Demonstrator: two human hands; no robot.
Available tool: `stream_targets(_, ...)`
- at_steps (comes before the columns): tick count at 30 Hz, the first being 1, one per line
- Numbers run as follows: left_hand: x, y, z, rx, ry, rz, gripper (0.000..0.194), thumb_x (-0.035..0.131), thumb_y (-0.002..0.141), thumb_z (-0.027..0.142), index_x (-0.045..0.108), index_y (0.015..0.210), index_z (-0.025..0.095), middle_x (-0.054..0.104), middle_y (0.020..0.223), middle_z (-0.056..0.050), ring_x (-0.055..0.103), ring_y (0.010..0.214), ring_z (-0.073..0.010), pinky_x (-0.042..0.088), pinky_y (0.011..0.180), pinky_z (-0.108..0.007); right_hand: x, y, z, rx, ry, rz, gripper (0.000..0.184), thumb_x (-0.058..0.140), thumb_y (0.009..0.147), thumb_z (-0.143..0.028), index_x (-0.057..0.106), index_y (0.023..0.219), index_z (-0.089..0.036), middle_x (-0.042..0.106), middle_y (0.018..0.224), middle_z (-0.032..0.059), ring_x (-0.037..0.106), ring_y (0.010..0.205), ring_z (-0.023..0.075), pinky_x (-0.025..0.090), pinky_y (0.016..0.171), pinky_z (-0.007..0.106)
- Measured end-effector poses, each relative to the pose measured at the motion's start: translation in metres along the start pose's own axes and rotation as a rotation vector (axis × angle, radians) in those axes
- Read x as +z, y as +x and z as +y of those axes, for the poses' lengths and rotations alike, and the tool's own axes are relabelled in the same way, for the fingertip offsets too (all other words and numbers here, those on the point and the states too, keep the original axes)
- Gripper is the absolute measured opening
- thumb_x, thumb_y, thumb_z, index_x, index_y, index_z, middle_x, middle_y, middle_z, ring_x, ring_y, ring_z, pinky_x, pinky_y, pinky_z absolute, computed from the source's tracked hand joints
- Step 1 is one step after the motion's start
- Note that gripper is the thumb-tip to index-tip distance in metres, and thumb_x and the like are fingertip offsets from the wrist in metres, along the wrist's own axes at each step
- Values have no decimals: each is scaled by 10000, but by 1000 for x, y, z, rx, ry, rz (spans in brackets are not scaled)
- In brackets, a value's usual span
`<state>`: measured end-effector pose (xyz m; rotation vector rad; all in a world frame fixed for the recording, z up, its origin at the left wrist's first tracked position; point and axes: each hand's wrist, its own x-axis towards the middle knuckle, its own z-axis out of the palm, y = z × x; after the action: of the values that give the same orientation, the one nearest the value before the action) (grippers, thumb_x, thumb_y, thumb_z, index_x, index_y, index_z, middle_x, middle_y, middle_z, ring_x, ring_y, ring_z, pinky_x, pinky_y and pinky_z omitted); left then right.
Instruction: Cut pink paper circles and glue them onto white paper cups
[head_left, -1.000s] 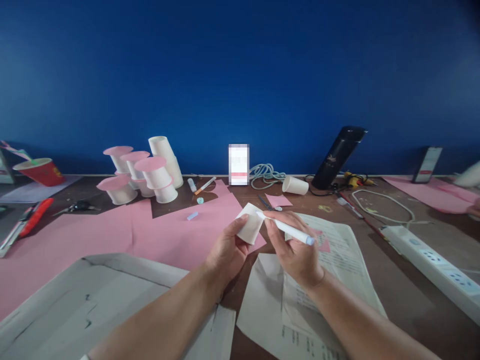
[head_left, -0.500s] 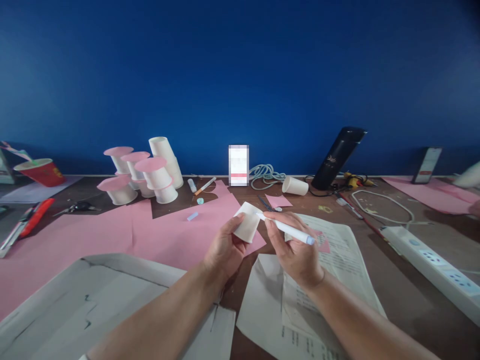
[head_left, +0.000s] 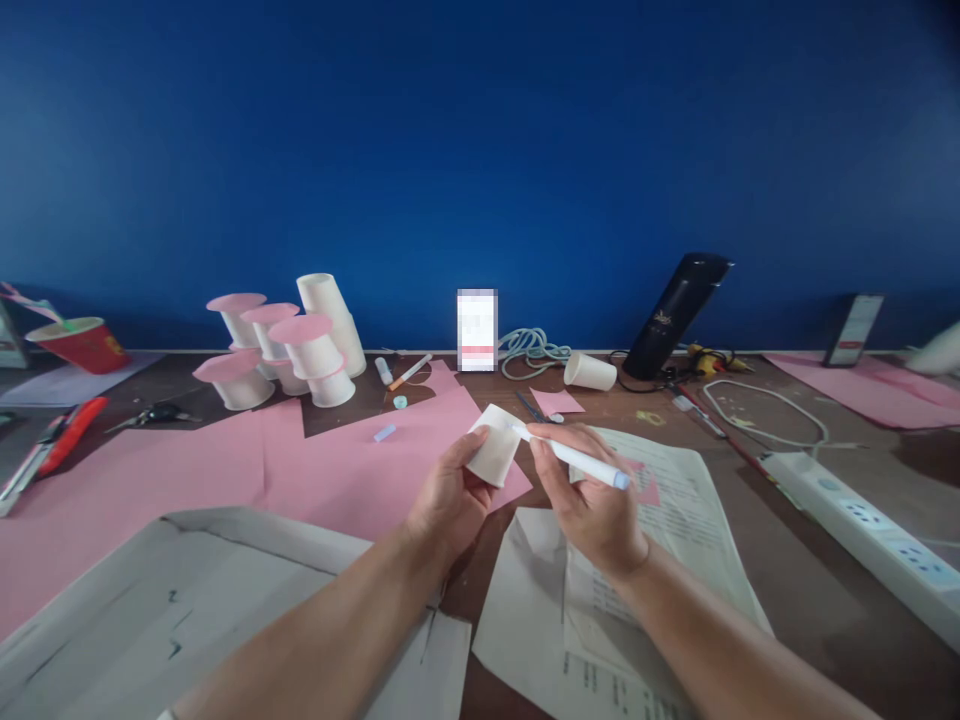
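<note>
My left hand (head_left: 454,495) is closed around a white paper cup (head_left: 495,450), tilted over the middle of the table. In my right hand (head_left: 596,500) is a white marker (head_left: 581,462) with a pale blue end, its tip at the cup's right side. Whether the tip leaves a mark is too small to tell. A small pale blue cap (head_left: 385,433) lies on the pink paper (head_left: 360,455) to the left of my left hand. Printed sheets (head_left: 679,490) lie beneath my right hand and forearm.
Paper cups with pink discs (head_left: 300,330) stand at the back left beside stacked white cups (head_left: 334,320). Another white cup (head_left: 591,372) lies on its side. A black bottle (head_left: 675,315) leans against the wall. At right is a power strip (head_left: 862,530); at left, a red utility knife (head_left: 60,450).
My hands, the cup and the marker hold almost the same place. At the far right edge, another person's hand has gone from view.
</note>
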<state>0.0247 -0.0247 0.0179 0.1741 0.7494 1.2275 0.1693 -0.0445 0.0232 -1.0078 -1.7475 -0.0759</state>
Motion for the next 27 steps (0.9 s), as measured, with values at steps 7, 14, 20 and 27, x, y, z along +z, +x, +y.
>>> stream_targets(7, -2, 0, 1, 4, 5, -21, 142, 712, 763, 165, 684, 896, 124, 728, 883, -66, 682, 776, -136, 555, 706, -197, 0, 0, 0, -1, 4, 4, 183, 600, 880, -147, 639, 1049, -207, 729, 948, 47, 661, 861, 189, 513, 786, 361)
stream_targets(14, -1, 2, 3, 11, -10, 10, 124, 708, 762, 159, 676, 878, 127, 733, 865, -67, 684, 752, -136, 547, 651, -185, 0, 0, 0, 2, -1, 7, 178, 588, 884, -155, 639, 1043, -216, 732, 946, 48, 666, 861, 198, 516, 781, 370)
stream_targets(20, -1, 2, 3, 8, -11, 20, 131, 704, 764, 156, 673, 888, 128, 732, 867, -71, 686, 750, -140, 545, 657, -192, -1, 0, -1, 22, -5, -6, 170, 571, 895, -178, 641, 1042, -225, 733, 950, 52, 673, 870, 210, 522, 787, 386)
stream_targets(27, -1, 2, 2, 9, -17, 16, 122, 704, 762, 153, 671, 876, 123, 732, 860, -62, 684, 753, -132, 548, 673, -191, 0, 0, 0, 12, -14, 3, 176, 591, 884, -161, 640, 1044, -219, 733, 948, 47, 668, 861, 197, 521, 780, 370)
